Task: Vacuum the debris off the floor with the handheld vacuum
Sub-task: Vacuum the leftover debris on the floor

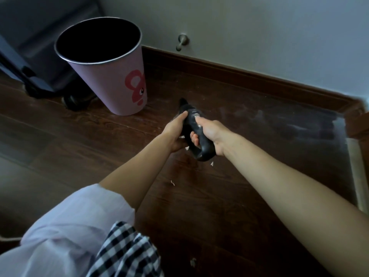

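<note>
Both hands grip handheld vacuum [192, 124]; nozzle tip [182, 101] indistinct.

A dim room is seen, lit softly from the right; glare is cast along the floor [259, 120], and edges are bent by wide-angle distortion.

Black handheld vacuum [191, 124] points nozzle-down over dark wood floor [239, 196] strewn with pale debris [172, 183]

floor [229, 196]: glossy dark wood | vacuum [196, 134]: matt black plastic
</note>
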Tool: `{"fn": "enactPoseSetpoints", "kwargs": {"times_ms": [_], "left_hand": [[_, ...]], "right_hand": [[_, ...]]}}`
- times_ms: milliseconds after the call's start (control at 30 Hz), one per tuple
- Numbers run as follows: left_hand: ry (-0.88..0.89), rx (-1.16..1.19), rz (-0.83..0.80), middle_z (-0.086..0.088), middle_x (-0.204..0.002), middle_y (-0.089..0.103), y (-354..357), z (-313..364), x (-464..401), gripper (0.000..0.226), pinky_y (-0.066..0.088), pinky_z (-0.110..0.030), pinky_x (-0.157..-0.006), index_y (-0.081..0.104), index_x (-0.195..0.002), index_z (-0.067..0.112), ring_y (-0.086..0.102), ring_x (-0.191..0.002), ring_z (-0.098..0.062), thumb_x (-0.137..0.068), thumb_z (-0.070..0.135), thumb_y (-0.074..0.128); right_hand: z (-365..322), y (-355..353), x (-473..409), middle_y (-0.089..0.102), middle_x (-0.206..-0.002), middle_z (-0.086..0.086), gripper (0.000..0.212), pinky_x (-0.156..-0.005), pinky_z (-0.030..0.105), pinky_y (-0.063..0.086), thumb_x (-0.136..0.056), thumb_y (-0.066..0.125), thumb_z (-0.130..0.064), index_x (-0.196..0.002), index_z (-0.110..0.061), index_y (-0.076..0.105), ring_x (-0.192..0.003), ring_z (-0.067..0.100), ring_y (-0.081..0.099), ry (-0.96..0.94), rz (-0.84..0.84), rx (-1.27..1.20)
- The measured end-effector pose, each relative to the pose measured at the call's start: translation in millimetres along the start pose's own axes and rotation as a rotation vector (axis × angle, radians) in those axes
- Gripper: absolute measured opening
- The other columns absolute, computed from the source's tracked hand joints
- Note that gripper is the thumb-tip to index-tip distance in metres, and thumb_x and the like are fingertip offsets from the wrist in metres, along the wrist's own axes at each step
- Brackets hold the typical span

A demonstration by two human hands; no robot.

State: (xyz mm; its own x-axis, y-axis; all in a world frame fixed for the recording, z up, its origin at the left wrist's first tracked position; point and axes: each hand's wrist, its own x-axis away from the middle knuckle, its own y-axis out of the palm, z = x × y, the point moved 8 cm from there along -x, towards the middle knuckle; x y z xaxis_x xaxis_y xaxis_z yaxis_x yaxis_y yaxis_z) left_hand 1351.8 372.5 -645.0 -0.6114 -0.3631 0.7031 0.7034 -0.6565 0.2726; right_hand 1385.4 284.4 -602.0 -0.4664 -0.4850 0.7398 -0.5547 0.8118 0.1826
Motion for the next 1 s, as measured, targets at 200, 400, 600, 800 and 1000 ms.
{"fn": "enactPoseSetpoints", "kwargs": {"times_ms": [200,400,600,800,1000], "left_hand": [[-0.023,-0.034,-0.026,-0.011,-0.099,0.063,-7,-20,7,0.047,0.053,-0.036,-0.07,0.056,-0.131,0.011,0.062,-0.088,-0.026,-0.093,0.038,0.057],[-0.108,-0.017,-0.092,-0.011,-0.106,0.065,-17,-55,31,0.044,0.052,-0.037,-0.071,0.057,-0.127,0.015,0.063,-0.092,-0.025,-0.093,0.043,0.052],[-0.138,0.006,-0.089,-0.011,-0.124,0.064,-21,-78,51,0.056,0.055,-0.034,-0.064,0.053,-0.136,0.019,0.065,-0.096,-0.024,-0.09,0.051,0.052],[-0.173,0.049,-0.098,-0.012,-0.112,0.066,-12,-103,75,0.056,0.055,-0.037,-0.066,0.053,-0.134,0.019,0.066,-0.093,-0.025,-0.09,0.053,0.051],[-0.211,0.159,-0.145,-0.011,-0.099,0.068,-14,-123,92,0.058,0.053,-0.036,-0.067,0.058,-0.13,0.013,0.065,-0.085,-0.023,-0.091,0.053,0.045]], "right_hand": [[16,-10,15,0.053,-0.055,0.006,0.036,-0.038,0.018,0.041,-0.101,0.044,-0.033,-0.097,0.002,0.054,-0.041,0.012,0.048,0.03,-0.045,0.041],[45,-16,50,0.053,-0.055,0.005,0.039,-0.037,0.016,0.041,-0.101,0.044,-0.034,-0.091,0.003,0.055,-0.039,0.01,0.048,0.089,-0.103,0.07],[57,-21,75,0.051,-0.058,0.006,0.043,-0.036,0.016,0.04,-0.101,0.042,-0.035,-0.083,0.002,0.054,-0.04,0.009,0.047,0.136,-0.149,0.145],[75,-31,95,0.052,-0.058,0.005,0.043,-0.037,0.017,0.041,-0.1,0.044,-0.038,-0.082,0.0,0.053,-0.043,0.01,0.047,0.186,-0.173,0.211],[86,-28,110,0.051,-0.058,0.005,0.042,-0.037,0.017,0.041,-0.1,0.043,-0.038,-0.08,-0.002,0.051,-0.043,0.009,0.047,0.244,-0.225,0.279]]}}
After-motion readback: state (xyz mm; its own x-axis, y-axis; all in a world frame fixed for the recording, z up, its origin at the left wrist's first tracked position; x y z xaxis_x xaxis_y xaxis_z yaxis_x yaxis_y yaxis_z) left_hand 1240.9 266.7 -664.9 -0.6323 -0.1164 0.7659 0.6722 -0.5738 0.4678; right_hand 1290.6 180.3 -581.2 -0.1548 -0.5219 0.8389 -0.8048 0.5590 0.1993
